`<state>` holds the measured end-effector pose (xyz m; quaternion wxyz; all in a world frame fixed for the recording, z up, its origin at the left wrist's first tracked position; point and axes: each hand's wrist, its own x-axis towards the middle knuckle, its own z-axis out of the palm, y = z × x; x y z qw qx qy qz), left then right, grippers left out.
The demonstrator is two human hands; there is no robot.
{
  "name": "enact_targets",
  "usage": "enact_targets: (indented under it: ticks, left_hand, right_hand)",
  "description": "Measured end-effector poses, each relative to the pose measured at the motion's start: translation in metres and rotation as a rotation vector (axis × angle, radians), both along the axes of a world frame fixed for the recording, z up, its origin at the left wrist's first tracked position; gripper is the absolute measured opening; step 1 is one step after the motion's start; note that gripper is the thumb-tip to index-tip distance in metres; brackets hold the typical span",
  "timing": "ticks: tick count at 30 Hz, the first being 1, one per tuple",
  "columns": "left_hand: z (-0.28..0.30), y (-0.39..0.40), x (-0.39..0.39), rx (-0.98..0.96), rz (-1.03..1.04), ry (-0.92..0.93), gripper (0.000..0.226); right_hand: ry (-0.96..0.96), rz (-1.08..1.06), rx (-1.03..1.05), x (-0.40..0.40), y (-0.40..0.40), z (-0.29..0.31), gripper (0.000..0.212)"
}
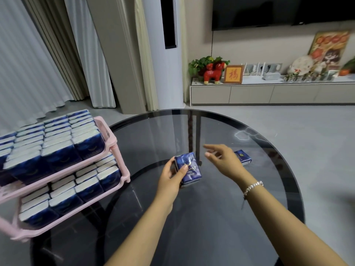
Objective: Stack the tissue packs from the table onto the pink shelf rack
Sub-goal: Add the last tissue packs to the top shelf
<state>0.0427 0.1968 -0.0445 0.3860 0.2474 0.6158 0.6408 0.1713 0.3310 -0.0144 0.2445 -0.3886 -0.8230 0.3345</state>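
At the left of the frame the pink shelf rack [113, 139] carries both tiers packed with blue tissue packs set on edge, probably to fit more in; at centre the left hand [171, 179] grips a blue tissue pack [189, 168] upright on the round glass worktop [211, 217], its print partly legible as "NALE". Right of centre the right hand [222, 158] hovers with loose, spread fingers, holding nothing, seemingly reaching for the last tissue pack [242, 156] lying flat behind it.

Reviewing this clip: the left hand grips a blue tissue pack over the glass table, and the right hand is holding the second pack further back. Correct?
Not quite. In the head view the right hand is open and holds nothing; the second pack lies on the glass table behind it. The left hand does grip a blue tissue pack.
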Motion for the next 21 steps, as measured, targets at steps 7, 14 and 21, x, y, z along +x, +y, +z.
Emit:
enact_targets:
  ticks: [7, 14, 21]
  left_hand:
    - [0.001, -0.001, 0.011, 0.013, 0.005, -0.002, 0.053]
    - [0.001, -0.013, 0.006, -0.012, 0.015, 0.034, 0.061]
    - [-0.002, -0.04, 0.001, -0.028, 0.074, 0.045, 0.059]
  right_hand:
    - [-0.391, -0.361, 0.017, 0.022, 0.043, -0.028, 0.061]
    - [-0.279, -0.391, -0.159, 0.023, 0.043, -0.03, 0.087]
    - [-0.166, -0.109, -0.204, 0.015, 0.0, -0.031, 0.08]
